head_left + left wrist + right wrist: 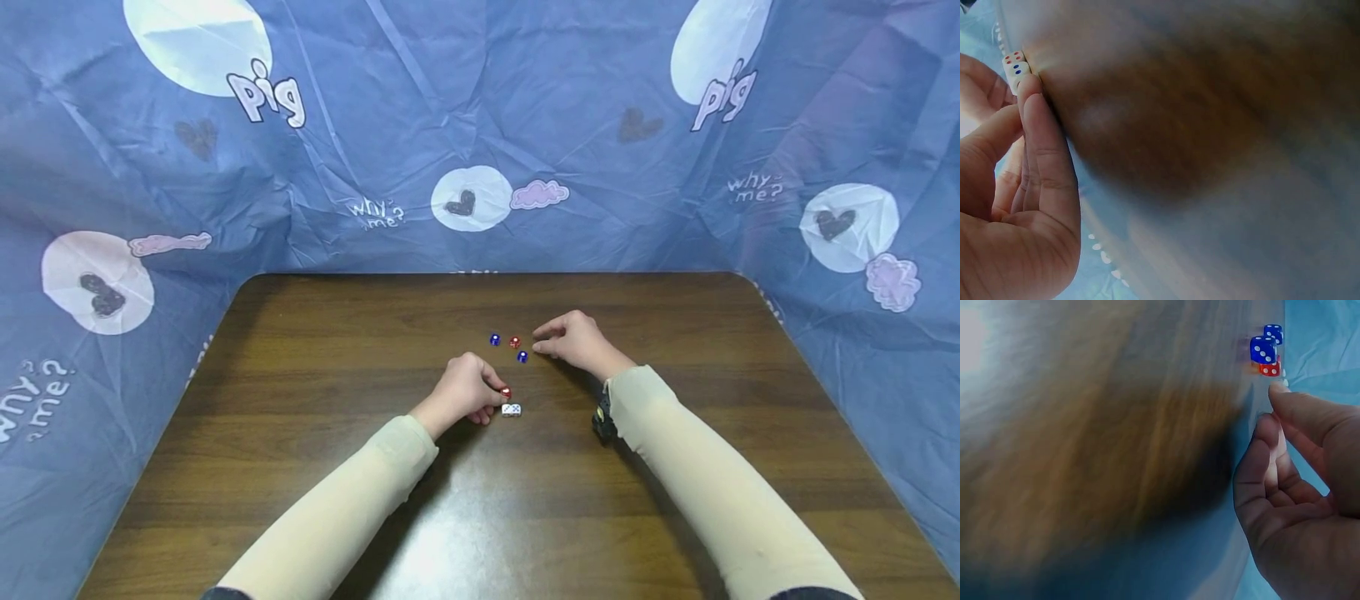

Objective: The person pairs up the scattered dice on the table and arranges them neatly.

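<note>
In the head view my left hand (471, 387) pinches a red die (506, 392) between thumb and forefinger, right behind a pair of white dice (512, 410) standing side by side. The left wrist view shows the white dice (1017, 70) just past the fingertips of the left hand (1029, 187); the red die is hidden there. My right hand (577, 340) hovers to the right of a blue die (522, 357) and another red die (514, 342), holding nothing. Its thumb and forefinger are apart in the right wrist view. A second blue die (495, 339) lies farther left.
Everything lies on a brown wooden table (337, 333). A blue printed cloth (465, 100) hangs behind the table and along its sides. A dark device (603, 419) is strapped at the right wrist.
</note>
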The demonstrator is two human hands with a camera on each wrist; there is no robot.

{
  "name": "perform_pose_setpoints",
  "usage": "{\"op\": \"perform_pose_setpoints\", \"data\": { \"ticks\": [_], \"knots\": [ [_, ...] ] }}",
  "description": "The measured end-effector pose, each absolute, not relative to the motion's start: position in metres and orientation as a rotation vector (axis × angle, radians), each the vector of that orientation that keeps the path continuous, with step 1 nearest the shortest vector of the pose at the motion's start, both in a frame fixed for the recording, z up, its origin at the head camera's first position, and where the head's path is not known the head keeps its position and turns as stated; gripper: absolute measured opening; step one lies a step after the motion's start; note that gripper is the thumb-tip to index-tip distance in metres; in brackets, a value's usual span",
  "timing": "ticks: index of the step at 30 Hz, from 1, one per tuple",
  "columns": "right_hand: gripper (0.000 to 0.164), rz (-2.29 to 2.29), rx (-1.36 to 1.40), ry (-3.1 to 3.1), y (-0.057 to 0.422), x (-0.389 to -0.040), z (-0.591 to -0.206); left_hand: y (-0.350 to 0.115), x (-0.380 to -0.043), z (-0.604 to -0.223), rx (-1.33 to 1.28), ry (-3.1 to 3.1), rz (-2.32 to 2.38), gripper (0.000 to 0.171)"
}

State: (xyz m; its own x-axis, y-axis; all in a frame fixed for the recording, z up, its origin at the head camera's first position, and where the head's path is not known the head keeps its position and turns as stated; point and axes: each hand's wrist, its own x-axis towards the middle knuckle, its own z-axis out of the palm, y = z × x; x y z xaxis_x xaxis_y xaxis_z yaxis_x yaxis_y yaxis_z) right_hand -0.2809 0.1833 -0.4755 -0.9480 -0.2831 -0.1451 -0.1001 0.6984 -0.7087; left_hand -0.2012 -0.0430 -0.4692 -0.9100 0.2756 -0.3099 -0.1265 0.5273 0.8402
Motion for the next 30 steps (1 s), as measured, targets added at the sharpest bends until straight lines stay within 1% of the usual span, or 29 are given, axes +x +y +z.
{"op": "perform_pose_setpoints", "data": {
  "ticks": [6,15,26,30],
  "knots": [
    [0.027,-1.038,-0.330,2.663,0.173,-0.290,-0.474,-0.043,-0.201,-0.470,0.138,2.351,1.360,0.005],
    [0.025,-0.993,-0.450,2.621,0.158,-0.296,-0.471,-0.044,-0.202,-0.471,0.121,2.340,1.361,0.007],
    [0.026,-0.972,-0.534,2.607,0.154,-0.301,-0.473,-0.044,-0.203,-0.472,0.109,2.343,1.365,0.006],
    [0.023,-0.976,-0.552,2.618,0.154,-0.301,-0.476,-0.043,-0.204,-0.473,0.106,2.346,1.366,0.007]
  ]
}}
